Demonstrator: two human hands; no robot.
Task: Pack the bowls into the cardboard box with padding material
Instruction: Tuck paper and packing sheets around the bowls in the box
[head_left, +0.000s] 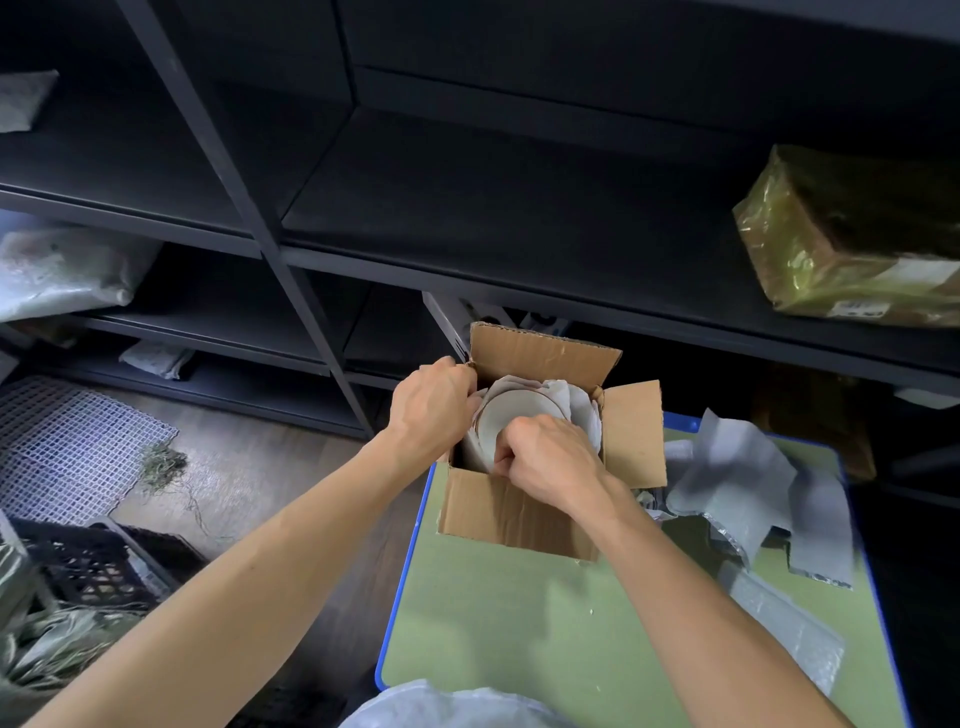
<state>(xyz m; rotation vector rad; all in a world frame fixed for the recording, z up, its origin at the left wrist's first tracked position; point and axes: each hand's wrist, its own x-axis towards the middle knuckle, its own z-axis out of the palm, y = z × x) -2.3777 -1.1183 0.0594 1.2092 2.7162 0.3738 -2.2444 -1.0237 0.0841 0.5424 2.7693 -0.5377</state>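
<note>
The bowl (511, 418) is sitting in the cardboard box (519, 514), padding (576, 410) lying round it; your right hand (545, 460) is curling at its near rim, whether grasping anything I cannot tell; your left hand (431, 405) is grasping the box's left wall; the box is standing on the table (493, 623).

One cardboard box (498, 514); one bowl (498, 421) shows in it, any others hidden by padding paper (576, 405); two hands, the left hand (431, 405) and the right hand (545, 457); one table (519, 623); one loose heap of grey sheets (753, 483), too crumpled to count; one yellow-wrapped parcel (841, 239); three white bags (67, 270) on the shelves; one black crate (88, 566); one mesh mat (67, 447).
</note>
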